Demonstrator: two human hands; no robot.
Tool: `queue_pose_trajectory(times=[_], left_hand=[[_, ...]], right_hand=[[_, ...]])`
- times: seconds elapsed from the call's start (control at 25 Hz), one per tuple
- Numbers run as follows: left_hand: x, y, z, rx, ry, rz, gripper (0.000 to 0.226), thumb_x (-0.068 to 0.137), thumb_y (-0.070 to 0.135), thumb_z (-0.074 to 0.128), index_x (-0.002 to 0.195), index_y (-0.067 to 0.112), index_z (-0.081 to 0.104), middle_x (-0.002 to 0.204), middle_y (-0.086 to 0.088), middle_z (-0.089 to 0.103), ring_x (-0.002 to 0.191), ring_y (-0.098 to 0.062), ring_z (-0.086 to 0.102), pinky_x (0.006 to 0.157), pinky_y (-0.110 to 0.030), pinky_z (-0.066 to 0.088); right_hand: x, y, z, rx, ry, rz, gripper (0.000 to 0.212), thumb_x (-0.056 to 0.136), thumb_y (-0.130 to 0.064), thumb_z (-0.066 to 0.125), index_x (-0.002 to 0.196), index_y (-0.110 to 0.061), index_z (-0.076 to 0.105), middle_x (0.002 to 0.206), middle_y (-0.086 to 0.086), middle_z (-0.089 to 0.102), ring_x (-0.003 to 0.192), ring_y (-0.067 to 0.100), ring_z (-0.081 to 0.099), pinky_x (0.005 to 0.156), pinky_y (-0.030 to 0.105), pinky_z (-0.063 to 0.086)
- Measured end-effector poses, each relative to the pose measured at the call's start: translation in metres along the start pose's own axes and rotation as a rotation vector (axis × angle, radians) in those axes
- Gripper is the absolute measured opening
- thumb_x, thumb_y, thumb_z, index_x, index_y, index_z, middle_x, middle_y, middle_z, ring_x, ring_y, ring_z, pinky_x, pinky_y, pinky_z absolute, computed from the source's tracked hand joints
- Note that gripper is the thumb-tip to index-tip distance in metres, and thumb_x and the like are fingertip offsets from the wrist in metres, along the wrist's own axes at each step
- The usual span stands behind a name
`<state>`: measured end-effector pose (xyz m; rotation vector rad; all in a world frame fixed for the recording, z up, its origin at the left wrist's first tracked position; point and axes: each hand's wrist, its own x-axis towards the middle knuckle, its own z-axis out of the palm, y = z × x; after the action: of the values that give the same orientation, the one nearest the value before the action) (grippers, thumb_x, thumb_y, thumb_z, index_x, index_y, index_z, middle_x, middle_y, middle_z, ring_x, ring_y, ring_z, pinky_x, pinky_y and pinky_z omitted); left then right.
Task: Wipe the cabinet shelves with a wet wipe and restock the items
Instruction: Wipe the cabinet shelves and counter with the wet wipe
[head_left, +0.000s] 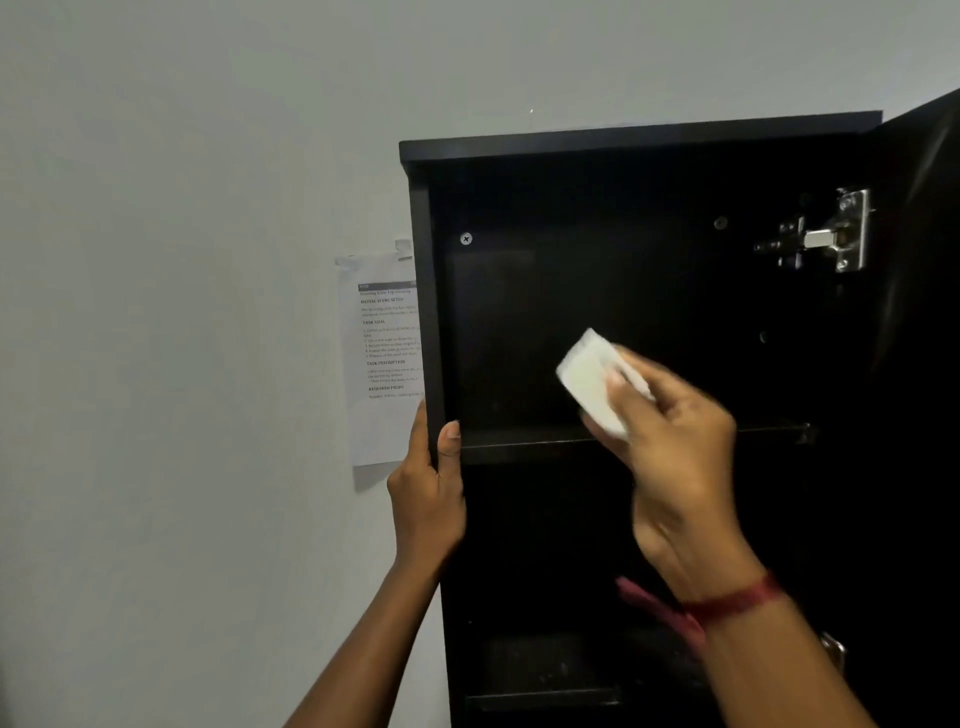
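A black wall cabinet hangs open in front of me, its top compartment bare and dark. My right hand holds a folded white wet wipe inside that compartment, just above the upper shelf, near the back panel. My left hand grips the cabinet's left side panel at shelf height, thumb on the front edge. A red thread is tied round my right wrist. The lower compartments are dim; no items show in them.
The cabinet door stands open at the right, held by a metal hinge. A printed paper sheet is taped to the pale wall left of the cabinet. A lower shelf shows faintly below.
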<state>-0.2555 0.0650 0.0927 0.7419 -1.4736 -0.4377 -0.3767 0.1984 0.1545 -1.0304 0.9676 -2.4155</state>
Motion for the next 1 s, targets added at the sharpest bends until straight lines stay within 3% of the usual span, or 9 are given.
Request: queue_pose_trajectory(times=[0.16,0.32,0.44,0.56,0.64,0.72,0.84,0.92,1.0], left_hand=[[-0.011,-0.005,-0.001,-0.033,0.016,-0.013,0.062,0.090,0.052,0.035,0.147,0.029,0.033,0.078,0.028,0.049,0.066,0.007,0.058,0.057,0.001,0.042],[-0.032,-0.016,0.005,-0.070,0.061,-0.057,0.058,0.092,0.050,0.034,0.146,0.030,0.035,0.103,0.029,0.054,0.076,0.023,0.053,0.067,0.003,0.043],[-0.048,-0.030,0.011,-0.051,0.085,-0.069,0.055,0.094,0.048,0.035,0.145,0.027,0.039,0.100,0.022,0.061,0.077,0.015,0.058,0.069,-0.003,0.049],[-0.060,-0.042,0.010,-0.001,0.092,-0.079,0.055,0.095,0.046,0.037,0.145,0.025,0.041,0.096,0.011,0.066,0.077,0.012,0.060,0.062,-0.006,0.047],[-0.064,-0.046,0.008,0.022,0.077,-0.085,0.054,0.095,0.045,0.038,0.146,0.025,0.041,0.096,0.018,0.064,0.077,0.014,0.059,0.063,-0.006,0.046],[-0.069,-0.049,0.007,0.045,0.071,-0.072,0.054,0.096,0.044,0.039,0.145,0.022,0.042,0.104,0.018,0.063,0.081,0.020,0.056,0.066,-0.005,0.046],[-0.074,-0.053,0.009,0.062,0.083,-0.052,0.053,0.096,0.041,0.039,0.144,0.018,0.044,0.092,0.026,0.059,0.078,0.022,0.055,0.060,0.000,0.045],[-0.075,-0.051,0.010,0.092,0.104,-0.052,0.053,0.096,0.041,0.039,0.143,0.017,0.045,0.086,0.030,0.054,0.075,0.021,0.056,0.059,0.001,0.045],[-0.077,-0.052,0.012,0.115,0.132,-0.035,0.054,0.096,0.042,0.038,0.142,0.016,0.046,0.085,0.030,0.055,0.076,0.018,0.057,0.060,-0.001,0.046]], right_hand=[[-0.022,0.070,-0.105,-0.154,0.430,0.336,0.019,0.092,-0.010,0.061,0.109,-0.010,0.068,0.106,0.011,0.069,0.087,0.017,0.066,0.062,0.025,0.053],[0.002,0.076,-0.136,-0.036,0.527,0.462,0.013,0.094,-0.006,0.053,0.090,-0.013,0.064,0.104,0.007,0.063,0.082,0.017,0.062,0.080,0.037,0.051],[0.042,0.065,-0.133,0.233,0.587,0.479,0.016,0.095,-0.003,0.050,0.084,-0.013,0.055,0.117,0.013,0.058,0.091,0.023,0.059,0.091,0.046,0.049],[0.070,0.050,-0.123,0.502,0.536,0.386,0.015,0.096,-0.008,0.047,0.107,-0.007,0.057,0.113,0.011,0.063,0.089,0.021,0.063,0.097,0.048,0.048],[0.079,0.039,-0.120,0.654,0.385,0.336,0.038,0.095,-0.020,0.047,0.131,-0.006,0.048,0.125,0.009,0.057,0.113,0.024,0.059,0.107,0.052,0.039],[0.083,0.032,-0.118,0.765,0.195,0.293,0.073,0.081,-0.029,0.058,0.146,-0.012,0.031,0.148,0.013,0.037,0.136,0.030,0.038,0.114,0.055,0.024],[0.081,0.030,-0.106,0.829,0.135,0.210,0.108,0.049,-0.037,0.075,0.146,-0.018,0.033,0.152,0.005,0.028,0.141,0.020,0.025,0.117,0.047,0.015],[0.073,0.035,-0.095,0.830,0.092,0.219,0.098,0.054,-0.036,0.076,0.143,-0.017,0.041,0.147,0.003,0.041,0.136,0.019,0.038,0.114,0.043,0.025],[0.060,0.045,-0.085,0.831,-0.020,0.296,0.066,0.077,-0.033,0.062,0.137,-0.012,0.048,0.136,0.010,0.056,0.125,0.025,0.055,0.111,0.045,0.035]])
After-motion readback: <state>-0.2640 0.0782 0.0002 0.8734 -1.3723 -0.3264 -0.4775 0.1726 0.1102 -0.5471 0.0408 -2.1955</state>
